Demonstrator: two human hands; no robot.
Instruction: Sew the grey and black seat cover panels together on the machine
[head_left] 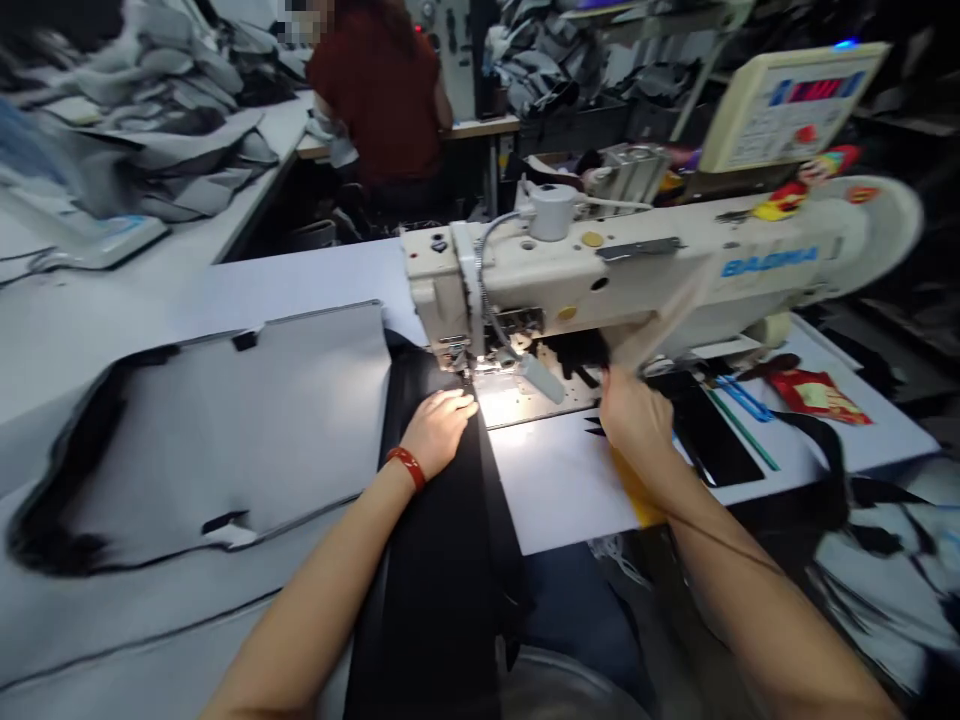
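My left hand (439,435), with a red band at the wrist, lies on a long black fabric piece (442,600). Its fingers stretch flat toward the lit needle area of a cream sewing machine (660,260). That black piece runs under the presser foot and hangs down over the table's front edge. On the other side of the needle, my right hand (636,415) is closed beside small dark strips below the machine arm. What its fingers hold is hidden. A pale blurred strip rises above it. Left of the black fabric lies a grey panel (262,430) with dark edging.
A black phone-like slab (716,435), blue clippers (744,398) and a red packet (821,395) lie at the right. The control panel (795,105) stands behind. A person in a dark red top (379,90) is across the room, near heaps of grey fabric (172,80).
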